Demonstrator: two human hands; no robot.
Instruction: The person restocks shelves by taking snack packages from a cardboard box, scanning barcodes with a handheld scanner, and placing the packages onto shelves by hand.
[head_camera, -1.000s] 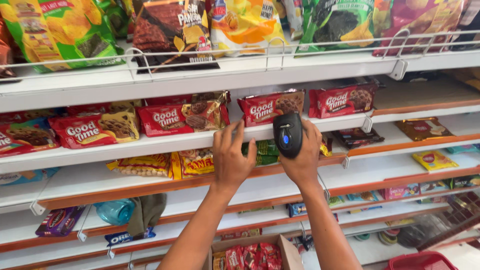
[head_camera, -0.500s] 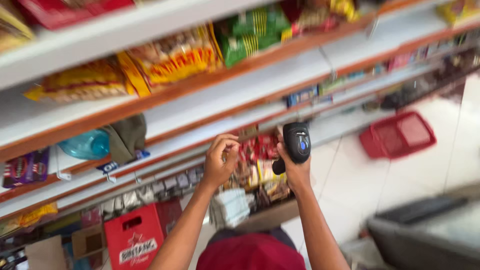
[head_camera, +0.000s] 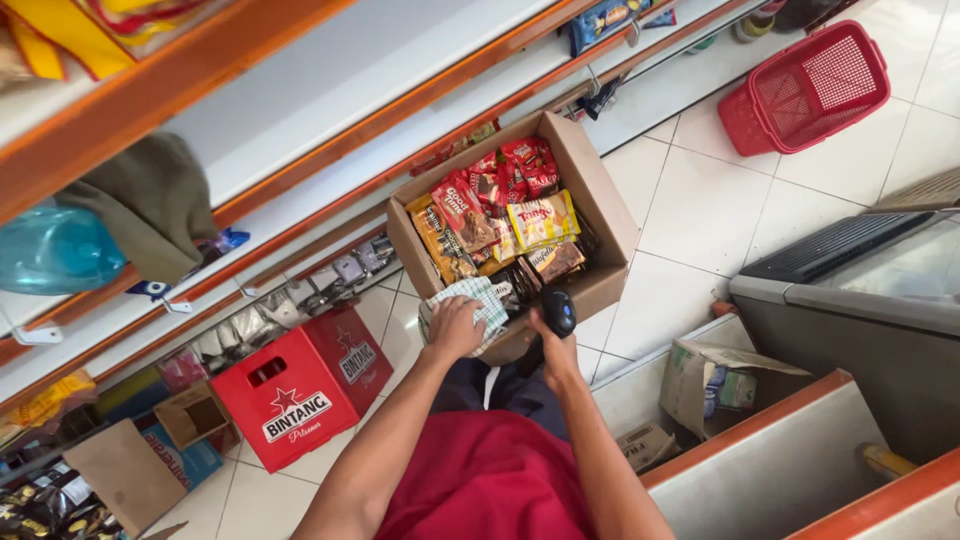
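- Checked green-and-white cloth (head_camera: 470, 300) lies over the cardboard box's (head_camera: 600, 205) near edge, under the left hand (head_camera: 455, 328), whose fingers clutch it.
- Black scanner (head_camera: 558, 310) sits grasped in the right hand (head_camera: 556, 352), aimed toward the snack packets (head_camera: 500, 215) packed inside.
- Red crate (head_camera: 305, 385) stands on the floor left of the box; red basket (head_camera: 805, 85) lies beyond.

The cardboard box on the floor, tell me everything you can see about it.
The cardboard box is plain brown, open at the top with its flaps out of the way, sitting on the white tiled floor against the shelf's foot. It is packed with snack packets in red, yellow and brown. A checked cloth lies over its near edge under the left hand; the right hand, holding a black scanner, is at the same edge.
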